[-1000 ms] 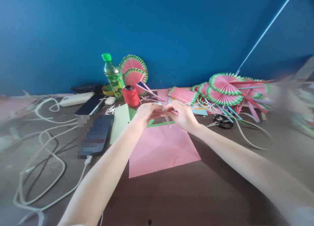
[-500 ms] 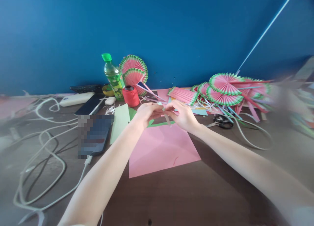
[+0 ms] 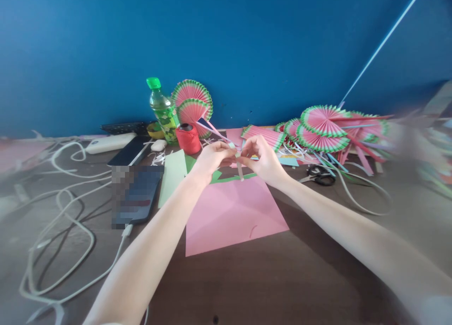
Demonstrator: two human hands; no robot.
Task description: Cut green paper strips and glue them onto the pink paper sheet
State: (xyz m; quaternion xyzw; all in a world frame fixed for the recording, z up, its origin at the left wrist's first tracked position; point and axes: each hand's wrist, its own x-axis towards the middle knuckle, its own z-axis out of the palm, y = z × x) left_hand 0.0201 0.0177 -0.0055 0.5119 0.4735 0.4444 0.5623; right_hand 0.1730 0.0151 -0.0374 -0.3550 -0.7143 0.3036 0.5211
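Observation:
My left hand (image 3: 213, 159) and my right hand (image 3: 263, 159) meet above the far edge of a pink sheet of paper (image 3: 233, 216). Between their fingertips is a narrow pale strip (image 3: 240, 172), perhaps tape, whose lower end hangs down. My left fingers are closed around its upper end, where a small whitish bit shows. The right thumb and index finger pinch it from the other side. Green paper (image 3: 216, 176) lies partly under my left hand, along the pink sheet's far edge. A pale green sheet (image 3: 173, 176) lies to the left.
Behind my hands stand a red spool (image 3: 188, 139), a green-capped bottle (image 3: 163, 113) and pleated paper fans (image 3: 192, 99). More fans (image 3: 325, 127) are piled at the right, near black-handled scissors (image 3: 321, 175). A phone (image 3: 141, 195) and loose white cables (image 3: 88, 221) cover the left side.
My right hand has shifted slightly up and its fingers have opened out a little. The pale strip now hangs straighter and shows more clearly. My left hand has barely moved.

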